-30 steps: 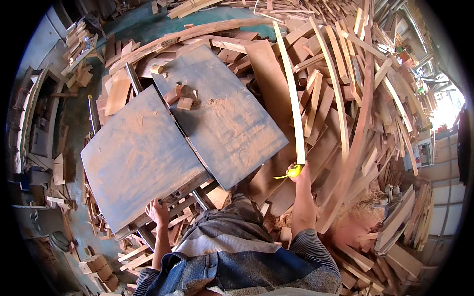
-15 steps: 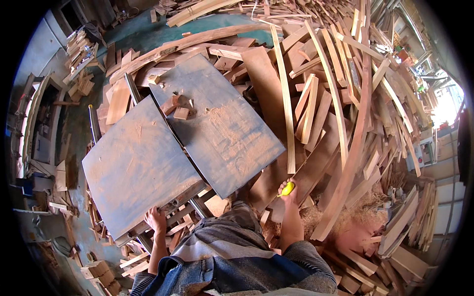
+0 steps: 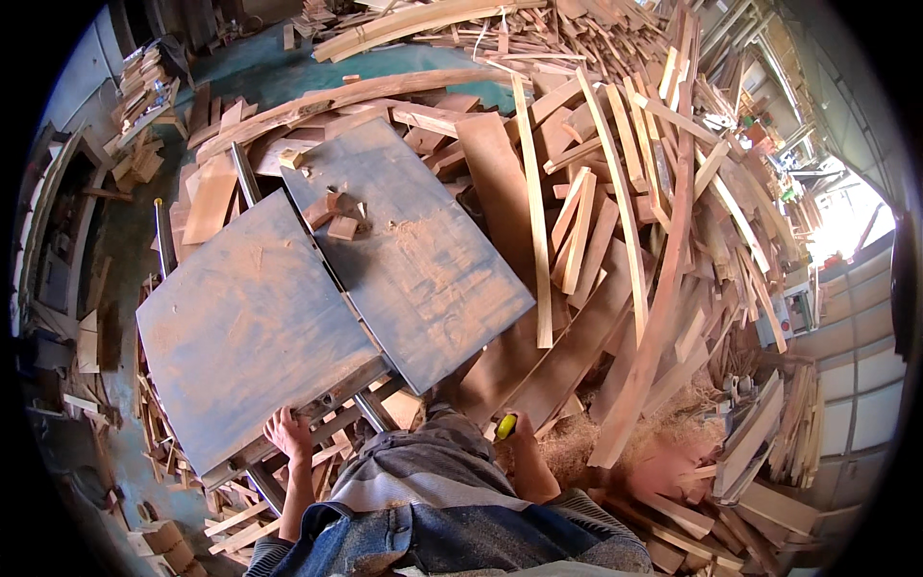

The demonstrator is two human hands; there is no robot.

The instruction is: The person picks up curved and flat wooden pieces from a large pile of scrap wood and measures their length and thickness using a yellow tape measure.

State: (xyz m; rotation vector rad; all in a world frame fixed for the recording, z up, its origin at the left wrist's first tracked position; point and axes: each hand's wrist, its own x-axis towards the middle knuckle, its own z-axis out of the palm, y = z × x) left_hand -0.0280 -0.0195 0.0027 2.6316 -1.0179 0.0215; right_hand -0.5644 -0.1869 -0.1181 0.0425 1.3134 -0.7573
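Slanting lengthwise up-right: tape measure (image 3: 506,426)

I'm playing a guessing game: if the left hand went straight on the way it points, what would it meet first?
Probably the grey metal tabletop: the left hand is at its near edge, maybe touching; depth is unclear.

Blue denim garment (image 3: 471,535), striped sleeves (image 3: 588,517)

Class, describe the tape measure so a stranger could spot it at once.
Find the large grey two-part tabletop left of centre. Below its right-hand corner is the person's right hand, holding the tape measure. It is small, rounded and bright yellow, unlike the brown boards nearby.
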